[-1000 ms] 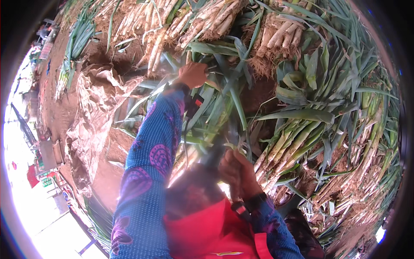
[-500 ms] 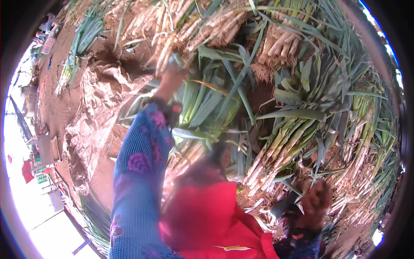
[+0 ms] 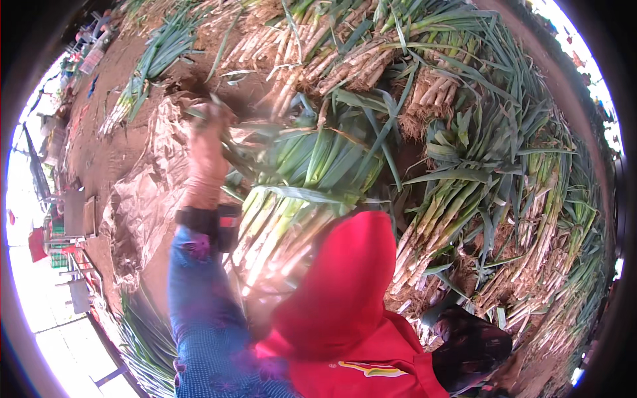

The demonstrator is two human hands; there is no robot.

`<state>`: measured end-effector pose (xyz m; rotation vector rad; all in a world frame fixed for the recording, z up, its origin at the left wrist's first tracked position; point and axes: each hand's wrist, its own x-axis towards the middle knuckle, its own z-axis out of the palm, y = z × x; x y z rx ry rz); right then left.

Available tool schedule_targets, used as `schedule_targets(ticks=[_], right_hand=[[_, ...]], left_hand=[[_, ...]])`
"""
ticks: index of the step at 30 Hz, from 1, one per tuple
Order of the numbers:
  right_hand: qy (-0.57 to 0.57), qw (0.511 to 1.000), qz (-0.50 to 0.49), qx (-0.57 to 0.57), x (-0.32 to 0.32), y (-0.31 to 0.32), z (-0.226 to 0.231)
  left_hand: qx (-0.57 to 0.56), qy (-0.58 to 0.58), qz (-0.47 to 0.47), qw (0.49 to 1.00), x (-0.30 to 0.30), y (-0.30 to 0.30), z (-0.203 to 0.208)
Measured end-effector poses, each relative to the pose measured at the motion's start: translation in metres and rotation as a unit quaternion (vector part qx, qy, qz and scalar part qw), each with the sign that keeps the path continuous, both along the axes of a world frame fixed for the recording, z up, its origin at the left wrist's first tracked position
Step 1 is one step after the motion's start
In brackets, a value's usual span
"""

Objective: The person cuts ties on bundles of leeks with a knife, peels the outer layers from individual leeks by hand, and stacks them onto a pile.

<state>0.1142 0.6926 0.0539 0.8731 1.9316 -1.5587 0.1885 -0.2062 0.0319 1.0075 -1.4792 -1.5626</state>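
Note:
My left hand (image 3: pixel 207 159), a dark band at its wrist, reaches forward from a blue patterned sleeve (image 3: pixel 202 292). Its fingers are curled round green leek leaves (image 3: pixel 242 159), which trail to the right and are partly blurred. Right of that hand lies a loose bundle of leeks (image 3: pixel 315 159), with its white stalks (image 3: pixel 262 229) toward me. A long pale leaf (image 3: pixel 302 194) crosses the bundle. My right hand is out of sight.
More leek bundles (image 3: pixel 438 225) with soil-covered roots lie to the right and far side. A crumpled brown sheet (image 3: pixel 142 199) covers soil on the left. Red cloth (image 3: pixel 338 285) and dark patterned cloth (image 3: pixel 471 348) cover the near side. Crates (image 3: pixel 58 259) stand far left.
My left hand has moved left and somewhat nearer, drawing leaves along. My right hand has left the picture at the lower right. The red cloth has risen, and the view has shifted slightly.

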Motion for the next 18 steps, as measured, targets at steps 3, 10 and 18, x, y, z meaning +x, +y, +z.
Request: schedule_targets(ticks=[3, 10, 18], right_hand=[[-0.075, 0.993, 0.042, 0.077, 0.048, -0.002, -0.046], [0.172, 0.952, 0.146, 0.209, 0.0, -0.011, -0.074], [0.457, 0.789, 0.397, -0.098, -0.075, -0.358, 0.119]], left_hand=[[-0.033, 0.169, -0.089, 0.981, 0.017, 0.001, 0.073], [-0.05, 0.267, -0.186, 0.944, 0.006, 0.036, 0.147], [-0.027, 0.287, -0.287, 0.914, -0.079, 0.195, 0.176]])
